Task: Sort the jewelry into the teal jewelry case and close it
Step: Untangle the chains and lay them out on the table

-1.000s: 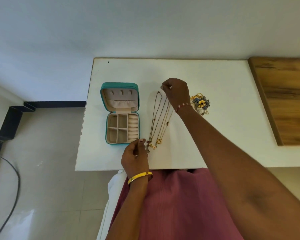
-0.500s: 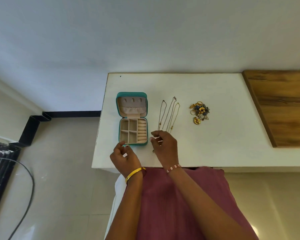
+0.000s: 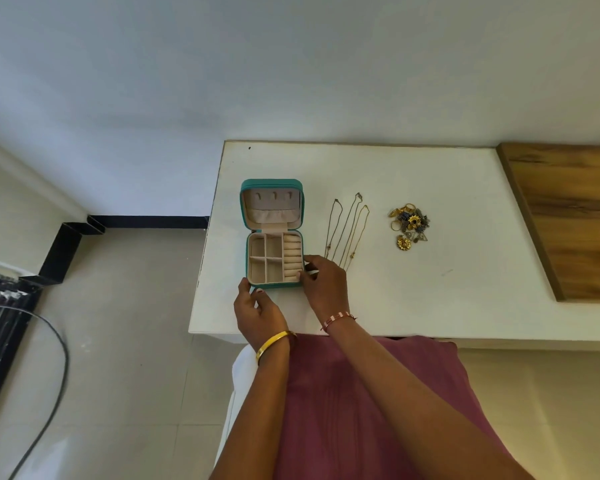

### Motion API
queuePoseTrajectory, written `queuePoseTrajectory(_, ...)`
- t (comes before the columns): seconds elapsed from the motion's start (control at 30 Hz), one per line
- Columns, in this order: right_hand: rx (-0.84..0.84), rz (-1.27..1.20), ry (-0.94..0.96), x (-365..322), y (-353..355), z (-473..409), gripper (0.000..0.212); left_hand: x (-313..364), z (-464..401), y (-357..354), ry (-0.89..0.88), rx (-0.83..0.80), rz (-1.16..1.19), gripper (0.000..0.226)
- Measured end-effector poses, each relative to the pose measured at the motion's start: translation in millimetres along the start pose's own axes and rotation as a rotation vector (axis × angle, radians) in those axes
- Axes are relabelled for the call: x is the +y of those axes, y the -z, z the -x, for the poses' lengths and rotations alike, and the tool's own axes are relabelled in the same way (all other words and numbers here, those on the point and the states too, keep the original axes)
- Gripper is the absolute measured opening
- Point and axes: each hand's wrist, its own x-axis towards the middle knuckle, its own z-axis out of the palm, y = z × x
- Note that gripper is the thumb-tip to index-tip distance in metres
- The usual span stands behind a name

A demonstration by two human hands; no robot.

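I see both hands at the near end of the teal jewelry case. The left hand touches the near left corner of the case with its thumb and fingertips; the fingers are only lightly bent, and I cannot say they grip it. The right hand is at the near right corner, its fingers curled against the case wall; between them I see something small and pale, but what it is I cannot tell.

The case lies open on the white desk, with the lid standing toward the far side and the compartments showing no jewelry. It sits close to the left edge of the desk and not far from the near edge.

Just right of the case lie three thin necklaces, side by side, and the right hand covers their near ends. Further right, well apart from them, is a small heap of jewelry. Beyond the heap there is a free strip of desk, then a wooden board along the right side.
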Motion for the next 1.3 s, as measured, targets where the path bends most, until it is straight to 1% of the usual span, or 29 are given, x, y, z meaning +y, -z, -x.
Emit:
queuePoseTrajectory(0.27, -0.014, 0.014, -0.002, -2, 8, -13, 0.032, 1, 4, -3, -0.006, -0.031, -0.001, 0.035)
queuePoseTrajectory(0.4, 0.077, -0.071, -0.057, 2, 17, -8, 0.031, 3, 8, -3, -0.017, -0.047, 0.001, 0.037)
queuePoseTrajectory(0.47, 0.121, -0.122, -0.048, 5, 27, -1, 0.027, 2, 13, -2, -0.043, -0.069, 0.018, 0.036)
queuePoseTrajectory(0.57, 0.154, -0.163, -0.053, 18, 43, 12, 0.02, -4, 19, -4, -0.045, -0.12, 0.06, 0.027)
queuePoseTrajectory(0.67, 0.205, -0.197, -0.122, 41, 61, 22, 0.015, -2, 31, -14, -0.027, -0.18, 0.087, 0.018)
queuePoseTrajectory(0.83, 0.312, -0.217, -0.205, 76, 92, 23, 0.014, 2, 62, -43, -0.054, -0.348, 0.077, 0.025)
queuePoseTrajectory(0.9, 0.345, -0.197, -0.214, 83, 102, 18, 0.014, 0, 72, -54, -0.05, -0.42, 0.051, 0.028)
queuePoseTrajectory(1.07, 0.4, -0.1, -0.172, 98, 110, 0, 0.016, -17, 86, -69, -0.066, -0.562, -0.032, 0.022)
queuePoseTrajectory(1.17, 0.399, -0.024, -0.123, 102, 104, -7, 0.019, -25, 82, -71, -0.068, -0.583, -0.044, 0.021)
queuePoseTrajectory(1.3, 0.385, 0.076, -0.036, 100, 98, -18, 0.029, -23, 73, -73, -0.014, -0.576, 0.039, 0.018)
